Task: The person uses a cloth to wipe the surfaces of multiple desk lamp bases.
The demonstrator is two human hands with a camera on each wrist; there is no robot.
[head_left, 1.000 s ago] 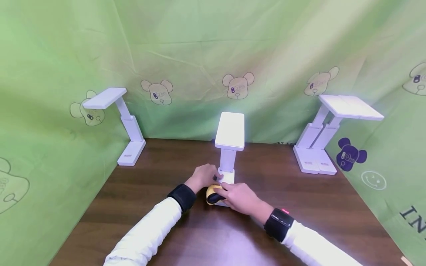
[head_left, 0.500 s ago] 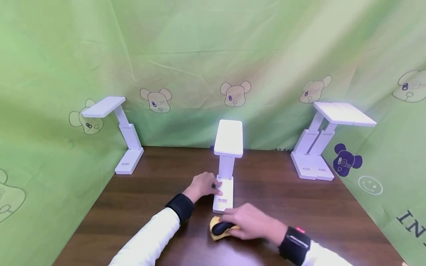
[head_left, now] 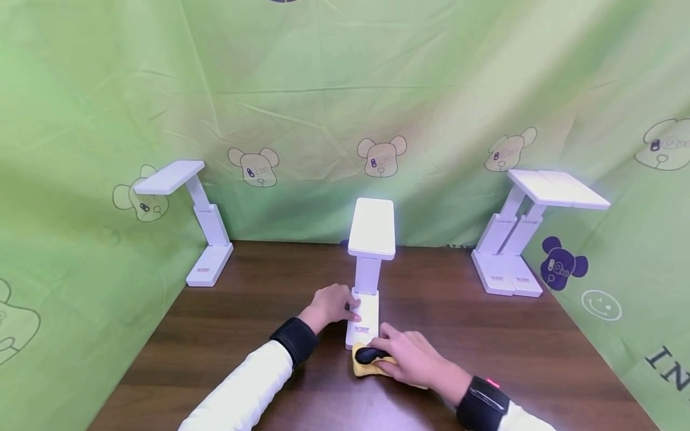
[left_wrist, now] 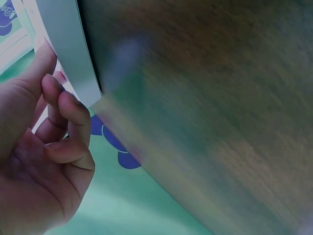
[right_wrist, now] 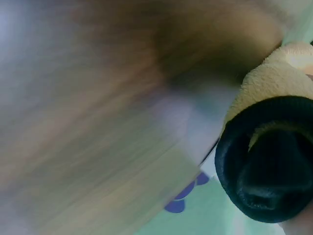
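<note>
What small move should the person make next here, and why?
Probably slide the yellow cloth along the front edge of the middle lamp's base. The right hand holds the cloth right at that end, while the left hand grips the base farther back, which should keep the lamp steady.

The dark brown wood-grain tabletop (head_left: 458,323) carries 1 white desk lamp (head_left: 211,222) at back left, 1 middle desk lamp (head_left: 368,274), and 2 side-by-side desk lamps (head_left: 516,234) at back right. Whether the yellow terry cloth (head_left: 360,367) touches the wood is unclear.
</note>
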